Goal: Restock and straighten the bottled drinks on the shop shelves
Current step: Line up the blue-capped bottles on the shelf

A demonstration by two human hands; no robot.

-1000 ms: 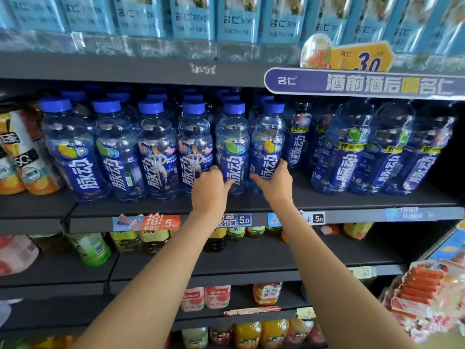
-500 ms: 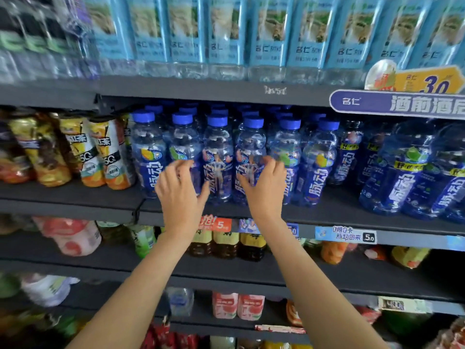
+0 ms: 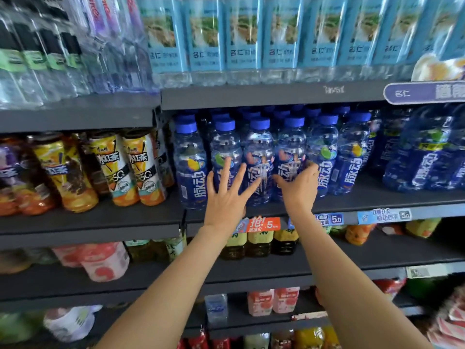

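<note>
Both hands reach up to one shelf board [image 3: 377, 197], the left hand [image 3: 227, 197] just left of the right hand [image 3: 299, 187]. A front row of clear plastic blue-capped drink bottles [image 3: 323, 152] stands upright on that board, directly behind the fingers, with further rows behind it. The left hand's spread fingers lie across the second and third bottles from the row's left end; the right hand is at the fourth. Left of the left hand, on the adjoining board, stand yellow-labelled iced tea bottles [image 3: 137, 167]. Right of the right hand stand larger dark blue bottles [image 3: 425, 162]. On the shelf above both hands stand pale blue-labelled water bottles [image 3: 242, 39]. Price tags [image 3: 264, 224] hang on the board's front edge, below the hands.
</note>
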